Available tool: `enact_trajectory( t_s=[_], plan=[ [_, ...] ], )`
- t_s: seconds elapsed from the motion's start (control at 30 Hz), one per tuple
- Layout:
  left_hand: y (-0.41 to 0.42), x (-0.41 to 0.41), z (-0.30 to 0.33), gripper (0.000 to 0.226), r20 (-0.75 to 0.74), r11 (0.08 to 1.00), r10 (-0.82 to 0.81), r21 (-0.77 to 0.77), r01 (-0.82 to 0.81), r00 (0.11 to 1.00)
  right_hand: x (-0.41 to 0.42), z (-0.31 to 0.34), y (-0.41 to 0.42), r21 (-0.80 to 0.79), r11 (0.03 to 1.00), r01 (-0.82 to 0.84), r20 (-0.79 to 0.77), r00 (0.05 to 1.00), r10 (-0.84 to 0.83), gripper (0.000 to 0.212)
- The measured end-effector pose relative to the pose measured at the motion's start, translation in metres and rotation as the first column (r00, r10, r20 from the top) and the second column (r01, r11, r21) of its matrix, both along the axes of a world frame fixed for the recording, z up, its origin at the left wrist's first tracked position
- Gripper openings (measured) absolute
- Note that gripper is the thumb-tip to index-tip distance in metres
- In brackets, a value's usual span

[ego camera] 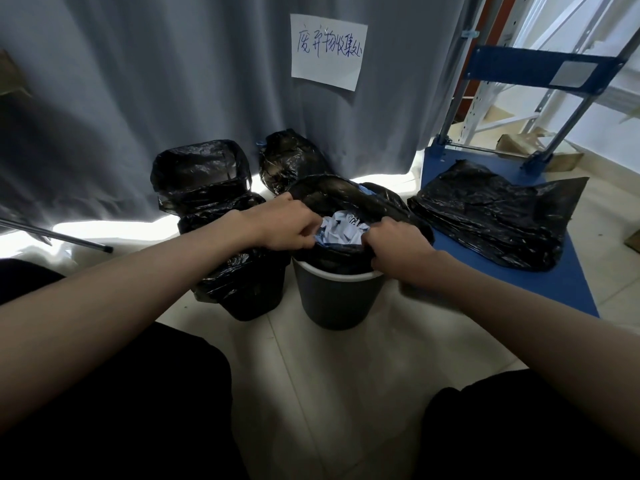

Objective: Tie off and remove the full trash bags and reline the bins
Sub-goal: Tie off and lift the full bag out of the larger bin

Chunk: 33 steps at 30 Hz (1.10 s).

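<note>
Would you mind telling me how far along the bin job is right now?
Done: one tied bag sits by the curtain, and the left bin wears a liner. In hand: left hand and right hand gather the full bag's rim in the grey bin. Left: tie, lift out, reline from the spare bags.
</note>
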State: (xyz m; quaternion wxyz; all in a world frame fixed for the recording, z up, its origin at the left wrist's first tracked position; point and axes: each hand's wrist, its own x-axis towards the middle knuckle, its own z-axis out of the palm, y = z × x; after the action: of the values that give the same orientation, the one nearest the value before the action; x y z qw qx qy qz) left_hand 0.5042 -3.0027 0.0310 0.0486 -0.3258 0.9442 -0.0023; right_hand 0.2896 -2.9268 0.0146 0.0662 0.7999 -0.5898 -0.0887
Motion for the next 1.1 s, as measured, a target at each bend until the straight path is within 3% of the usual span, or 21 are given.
enact_trajectory(
  t_s=[0.13, 0.23, 0.33, 0.43, 0.5, 0.57, 0.67, 0.77, 0.87, 0.97, 1.1],
  plan=[
    [0.006, -0.003, 0.003, 0.009, 0.002, 0.999, -0.026, 0.040, 0.026, 1.000, -0.007, 0.008, -0.007, -0.139, 0.988, -0.060, -0.084, 0.995, 0.049, 0.020],
    [0.009, -0.005, 0.003, 0.009, 0.046, 0.997, -0.073, 0.022, 0.072, 0.996, -0.008, 0.012, -0.008, -0.147, 0.987, -0.063, -0.068, 0.996, 0.053, 0.017],
    [0.009, -0.008, 0.009, 0.006, 0.043, 0.994, -0.092, 0.070, 0.089, 0.995, -0.006, 0.017, -0.007, 0.054, 0.998, -0.020, -0.030, 0.999, 0.022, 0.018],
    [0.010, -0.009, 0.014, 0.007, 0.021, 0.971, -0.043, 0.237, 0.037, 0.999, -0.006, 0.019, -0.005, 0.331, 0.943, 0.026, -0.062, 0.998, -0.006, 0.016],
    [0.010, -0.008, 0.016, 0.013, -0.003, 0.932, 0.026, 0.361, -0.023, 1.000, -0.008, 0.021, -0.006, 0.370, 0.927, 0.065, -0.040, 0.998, -0.053, 0.018],
    [0.006, -0.007, 0.016, 0.031, -0.056, 0.925, 0.141, 0.364, -0.111, 0.988, -0.011, 0.025, -0.009, 0.280, 0.954, 0.107, 0.063, 0.989, -0.130, 0.018],
    [-0.007, -0.001, 0.013, 0.037, -0.180, 0.957, 0.290, 0.071, -0.282, 0.940, -0.021, 0.030, -0.019, 0.009, 0.981, 0.194, 0.213, 0.958, -0.192, 0.014],
    [-0.018, 0.003, 0.008, 0.040, -0.207, 0.866, 0.452, -0.132, -0.482, 0.868, -0.034, 0.027, -0.028, -0.135, 0.942, 0.309, 0.254, 0.929, -0.268, 0.037],
    [-0.024, 0.007, -0.003, 0.043, -0.098, 0.770, 0.628, -0.061, -0.635, 0.772, -0.044, 0.019, -0.035, -0.004, 0.892, 0.451, 0.242, 0.866, -0.437, 0.052],
    [-0.027, 0.010, -0.013, 0.035, -0.098, 0.712, 0.702, 0.092, -0.696, 0.705, -0.048, 0.011, -0.038, 0.127, 0.864, 0.488, 0.262, 0.823, -0.504, 0.049],
    [-0.036, 0.010, -0.006, 0.032, -0.161, 0.681, 0.733, 0.177, -0.711, 0.661, -0.048, 0.014, -0.044, -0.018, 0.883, 0.468, 0.333, 0.836, -0.436, 0.026]
  ],
)
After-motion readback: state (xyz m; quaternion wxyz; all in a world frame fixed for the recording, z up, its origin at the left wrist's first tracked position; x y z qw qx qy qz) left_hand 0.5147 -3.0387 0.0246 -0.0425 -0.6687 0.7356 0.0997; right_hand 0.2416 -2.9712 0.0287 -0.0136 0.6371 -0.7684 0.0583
